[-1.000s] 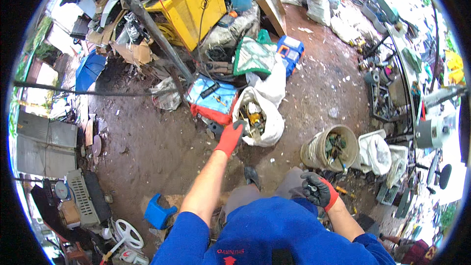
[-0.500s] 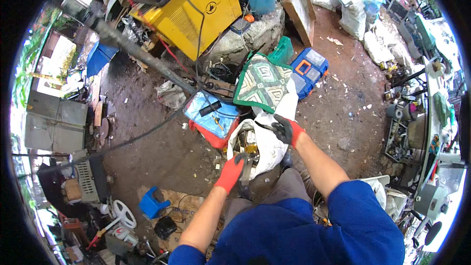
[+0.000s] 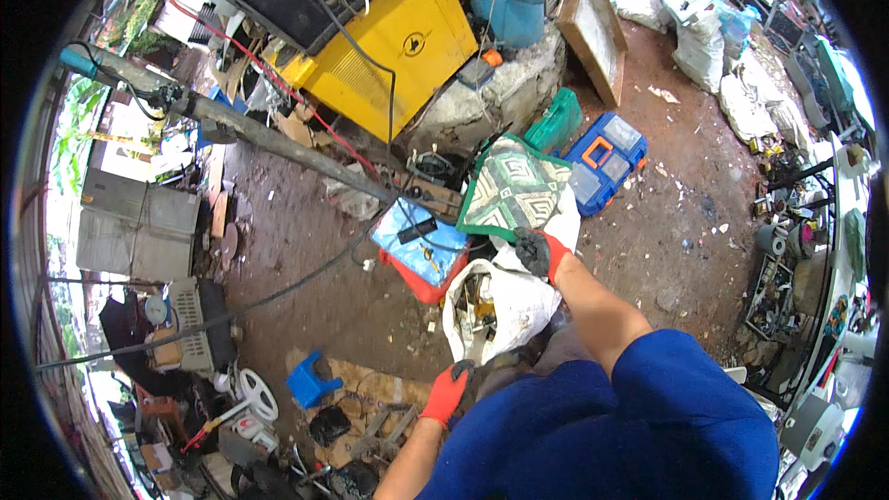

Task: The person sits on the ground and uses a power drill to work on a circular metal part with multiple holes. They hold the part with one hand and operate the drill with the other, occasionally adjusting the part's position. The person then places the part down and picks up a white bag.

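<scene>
A white sack (image 3: 514,319) stands upright in front of me, its mouth open toward the left and small mixed metal and yellowish pieces showing inside. My right hand (image 3: 539,255), in a red glove with black fingers, is closed on the sack's upper side, just below a green-and-cream patterned mat (image 3: 519,187). My left hand (image 3: 449,391), gloved alike, is low at the sack's near left edge. Its fingers are curled, and whatever they hold is hidden. Left of the sack sits a red box (image 3: 428,285) topped with blue plastic and a black cylinder-like piece.
A blue toolbox (image 3: 602,167) and a green case (image 3: 556,120) lie beyond the mat. A metal pole (image 3: 269,143) and a black cable (image 3: 278,296) cross on the left. Far off stands a yellow machine (image 3: 407,46). A blue plastic stool (image 3: 310,380) lies near left.
My left hand has moved back from the sack's mouth toward my body. My right hand's fingers have drawn in against the sack. The whole view has shifted somewhat.
</scene>
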The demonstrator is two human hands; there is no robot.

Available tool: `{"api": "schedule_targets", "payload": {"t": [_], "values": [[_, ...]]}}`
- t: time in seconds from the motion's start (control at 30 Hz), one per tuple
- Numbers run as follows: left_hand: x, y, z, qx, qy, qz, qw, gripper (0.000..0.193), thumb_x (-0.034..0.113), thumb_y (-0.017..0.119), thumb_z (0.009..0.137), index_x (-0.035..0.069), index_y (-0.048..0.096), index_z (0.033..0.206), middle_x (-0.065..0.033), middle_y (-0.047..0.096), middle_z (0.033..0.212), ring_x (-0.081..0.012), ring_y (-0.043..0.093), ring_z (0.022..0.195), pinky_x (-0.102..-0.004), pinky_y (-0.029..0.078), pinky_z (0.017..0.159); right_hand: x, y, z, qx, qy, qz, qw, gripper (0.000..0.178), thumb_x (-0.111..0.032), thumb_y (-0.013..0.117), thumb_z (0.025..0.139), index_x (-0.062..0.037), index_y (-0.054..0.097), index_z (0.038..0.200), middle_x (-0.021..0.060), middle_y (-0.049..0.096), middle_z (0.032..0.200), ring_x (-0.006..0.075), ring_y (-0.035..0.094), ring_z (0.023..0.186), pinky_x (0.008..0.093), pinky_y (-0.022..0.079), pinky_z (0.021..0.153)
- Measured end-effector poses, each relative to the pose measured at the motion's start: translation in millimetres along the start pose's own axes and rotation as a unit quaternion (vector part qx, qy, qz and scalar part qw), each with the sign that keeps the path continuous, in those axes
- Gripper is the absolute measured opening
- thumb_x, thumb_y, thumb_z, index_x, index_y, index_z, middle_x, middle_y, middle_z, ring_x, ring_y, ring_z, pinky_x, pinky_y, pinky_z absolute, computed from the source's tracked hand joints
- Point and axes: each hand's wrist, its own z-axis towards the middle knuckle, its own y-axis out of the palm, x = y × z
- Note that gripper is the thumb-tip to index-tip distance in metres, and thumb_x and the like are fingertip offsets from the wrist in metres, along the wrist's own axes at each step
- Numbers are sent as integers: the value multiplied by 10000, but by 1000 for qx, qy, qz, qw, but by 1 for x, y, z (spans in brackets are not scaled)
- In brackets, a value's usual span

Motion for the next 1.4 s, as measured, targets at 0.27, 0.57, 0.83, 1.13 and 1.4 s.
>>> {"api": "schedule_targets", "payload": {"t": [0.27, 0.57, 0.83, 1.13, 1.4], "values": [[110, 18, 121, 112, 151, 39, 981, 415, 246, 621, 943, 6, 622, 1282, -228, 657, 1248, -369, 620, 1190, -410, 485, 1004, -30, -25, -3, 76, -24, -90, 993, 128, -204, 602, 988, -142, 560, 884, -8, 466, 607, 141, 461, 469, 278, 374, 401], [147, 29, 222, 152, 115, -108, 976, 339, 166, 531, 1005, -9, 627, 1280, -152, 716, 1164, -237, 667, 1072, -340, 504, 943, -64, -59, -25, -8, 98, -63, 993, 93, -234, 615, 994, -143, 599, 988, -38, 475, 662, 94, 458, 518, 215, 345, 419], [159, 104, 217, 132, -26, 78, 988, 399, 374, 622, 919, 1, 712, 1029, -267, 709, 995, -464, 667, 962, -508, 528, 866, -232, -74, -167, -163, 137, 30, 977, 250, -360, 565, 1014, -202, 518, 826, -36, 434, 671, 117, 432, 528, 243, 331, 402], [147, 183, 181, -61, -29, 173, 983, 512, 475, 613, 906, 26, 695, 1137, -252, 699, 1099, -430, 657, 1061, -476, 514, 944, -326, -72, -178, -67, 20, -76, 995, 238, -396, 587, 1005, -181, 572, 904, -10, 509, 695, 126, 470, 532, 241, 353, 403], [188, 154, 218, 24, -20, 50, 998, 492, 432, 611, 934, 18, 665, 1194, -255, 687, 1152, -422, 650, 1092, -455, 513, 939, -379, -70, -140, 40, -141, -133, 980, 157, -311, 628, 1003, -165, 593, 955, -9, 559, 669, 95, 506, 497, 223, 385, 380]]}}
